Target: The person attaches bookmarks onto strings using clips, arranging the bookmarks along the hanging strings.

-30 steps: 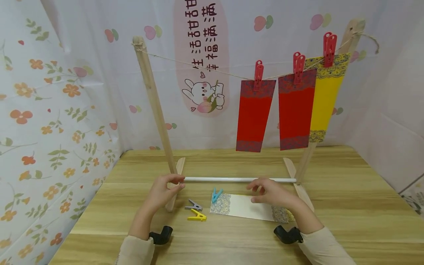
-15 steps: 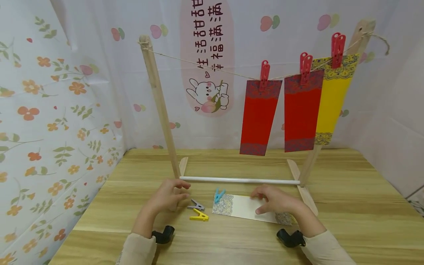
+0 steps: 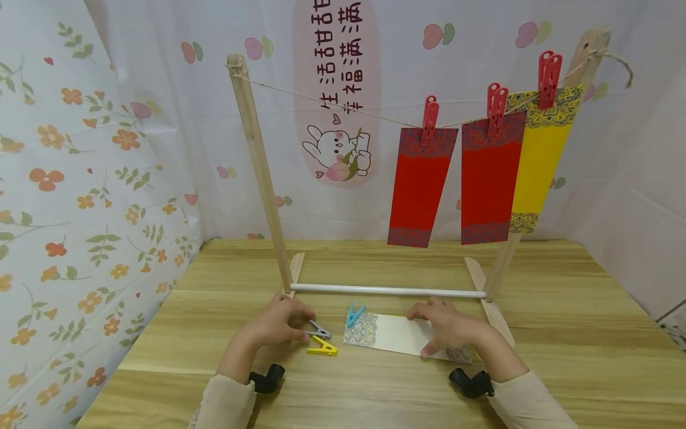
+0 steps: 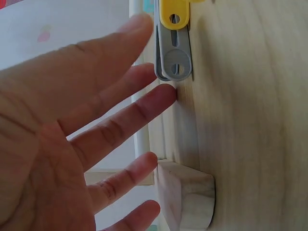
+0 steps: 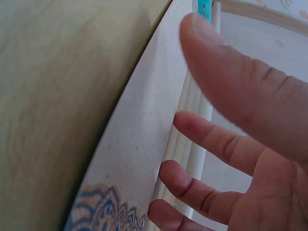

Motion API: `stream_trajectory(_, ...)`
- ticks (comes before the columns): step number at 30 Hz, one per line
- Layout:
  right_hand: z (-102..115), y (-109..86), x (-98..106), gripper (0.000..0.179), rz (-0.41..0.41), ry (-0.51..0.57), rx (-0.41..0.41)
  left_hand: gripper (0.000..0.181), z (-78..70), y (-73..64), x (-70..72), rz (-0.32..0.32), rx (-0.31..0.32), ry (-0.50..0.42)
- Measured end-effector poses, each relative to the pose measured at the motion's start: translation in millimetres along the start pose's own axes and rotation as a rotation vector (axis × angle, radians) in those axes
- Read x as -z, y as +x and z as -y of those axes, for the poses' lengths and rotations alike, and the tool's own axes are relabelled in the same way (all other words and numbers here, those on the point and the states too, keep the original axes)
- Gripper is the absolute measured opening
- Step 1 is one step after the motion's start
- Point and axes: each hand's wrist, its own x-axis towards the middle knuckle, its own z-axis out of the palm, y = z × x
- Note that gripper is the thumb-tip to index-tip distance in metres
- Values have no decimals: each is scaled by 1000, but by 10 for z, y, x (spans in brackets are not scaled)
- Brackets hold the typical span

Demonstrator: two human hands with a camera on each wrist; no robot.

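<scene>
My left hand [image 3: 277, 322] reaches round the handle end of a grey clothespin [image 3: 320, 330]; in the left wrist view its thumb and fingers stand spread beside the clothespin, gripping nothing. A yellow clothespin [image 3: 323, 348] lies just in front of the grey one. On the table, a cream card [image 3: 399, 333] with patterned ends carries a blue clothespin [image 3: 354, 315] on its left end. My right hand [image 3: 447, 326] is over the card's right part. In the right wrist view its fingertips are right at the card's far edge, and the thumb [image 5: 216, 57] stands apart from the fingers.
Behind the card stands a wooden rack with a left post [image 3: 259, 173] and a white crossbar [image 3: 386, 291]. From its sagging string hang two red cards [image 3: 423, 187] and a yellow card [image 3: 541, 161], held by red clothespins [image 3: 430, 121]. A floral curtain [image 3: 102, 196] borders the left.
My left hand has moved down and right to the grey clothespin. My right hand has come lower over the cream card. The whole head view has shifted slightly.
</scene>
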Motion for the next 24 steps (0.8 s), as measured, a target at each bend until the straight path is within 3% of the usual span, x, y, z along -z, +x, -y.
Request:
stream_trajectory(4, 16, -2, -7, 65, 7, -24, 16, 39, -19, -17, -2, 18, -9, 33)
stream_trajectory(10, 35, -24, -51, 68, 6, -55, -38, 39, -14, -19, -34, 12, 20, 64)
stream_trajectory(24, 47, -43, -40, 65, 15, -82, -23, 26, -40, 25, -122, -55, 82, 122)
